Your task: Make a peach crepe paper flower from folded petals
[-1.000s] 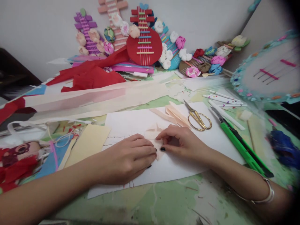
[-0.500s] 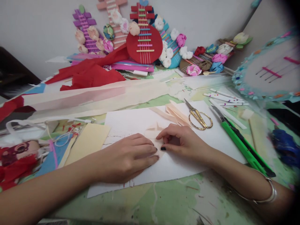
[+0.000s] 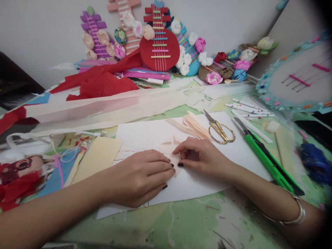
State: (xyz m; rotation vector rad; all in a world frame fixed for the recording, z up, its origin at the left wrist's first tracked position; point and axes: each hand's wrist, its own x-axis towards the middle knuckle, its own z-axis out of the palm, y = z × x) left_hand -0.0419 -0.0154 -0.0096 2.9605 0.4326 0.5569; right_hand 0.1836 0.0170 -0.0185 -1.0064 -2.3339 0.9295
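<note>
Palm down, fingers together, our left hand (image 3: 145,178) covers part of a peach paper piece (image 3: 168,148) on a white sheet (image 3: 207,183); our right hand (image 3: 201,155) curls beside it, thumb and forefinger slightly parted. Grip we cannot tell; uneven pulling could tear it.

No readable lettering, numbers or signs.
The white sticks (image 3: 246,109), near 3 o'clock from the middle of the view, carry small coloured marks, too small to make out as writing. Toward 8 o'clock, dark broken lines run across the white sheet (image 3: 207,185), with no letter or figure legible in them. Near 9 o'clock, the dark-red pattern on the pinkish item (image 3: 23,166) is too blurred to read.
</note>
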